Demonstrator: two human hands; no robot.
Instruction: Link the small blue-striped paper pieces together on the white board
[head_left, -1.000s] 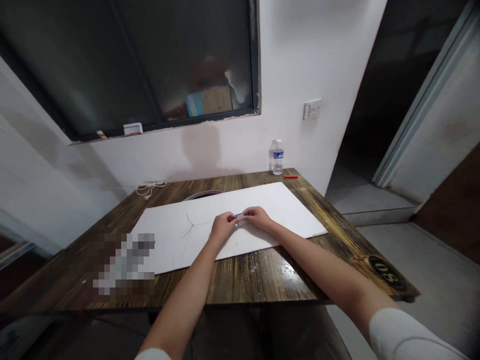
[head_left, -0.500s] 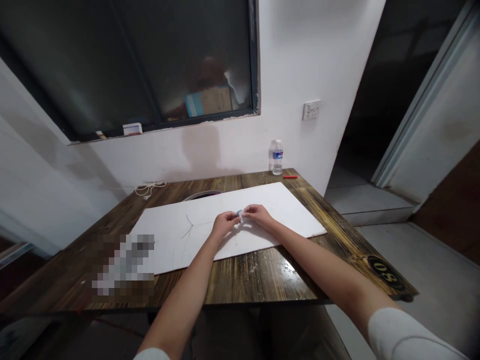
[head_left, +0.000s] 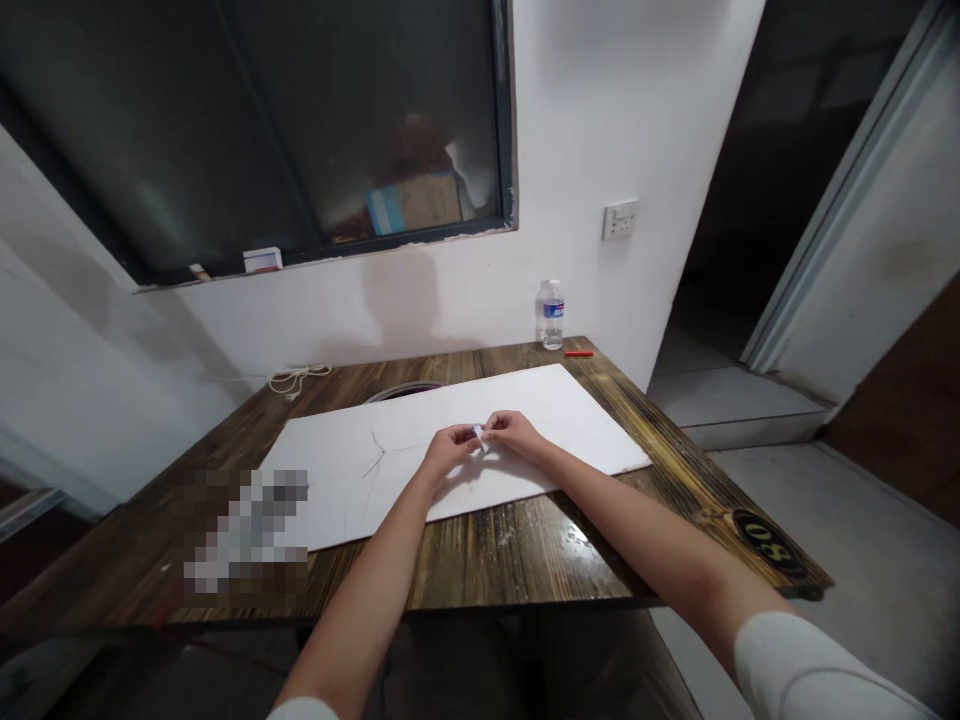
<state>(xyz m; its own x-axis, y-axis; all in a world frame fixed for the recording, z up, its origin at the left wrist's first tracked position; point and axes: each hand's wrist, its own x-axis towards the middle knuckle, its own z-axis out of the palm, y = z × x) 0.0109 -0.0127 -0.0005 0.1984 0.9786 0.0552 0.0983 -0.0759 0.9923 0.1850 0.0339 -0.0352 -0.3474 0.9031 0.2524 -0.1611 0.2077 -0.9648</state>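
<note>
A small white-and-blue item (head_left: pixel 479 436), too small to name, is held between my two hands just above a white board (head_left: pixel 427 490). My left hand (head_left: pixel 448 447) pinches it from the left. From the right, the fingertips of my right hand (head_left: pixel 511 431) close on its other side. Both hands are over the middle of the board, and their shadows fall on its surface. Thin dark lines (head_left: pixel 377 455) mark the board to the left of my hands.
The board lies on a dark wooden table (head_left: pixel 510 560). At the back stand a water bottle (head_left: pixel 553 315) and a red stick-like object (head_left: pixel 578 353). A white cable (head_left: pixel 300 378) lies back left. A round plate (head_left: pixel 405 390) sits behind the board; a number disc (head_left: pixel 766 540) is front right.
The small item has turned between my fingers and shows more of a white, upright strip. My hands have stayed almost in place.
</note>
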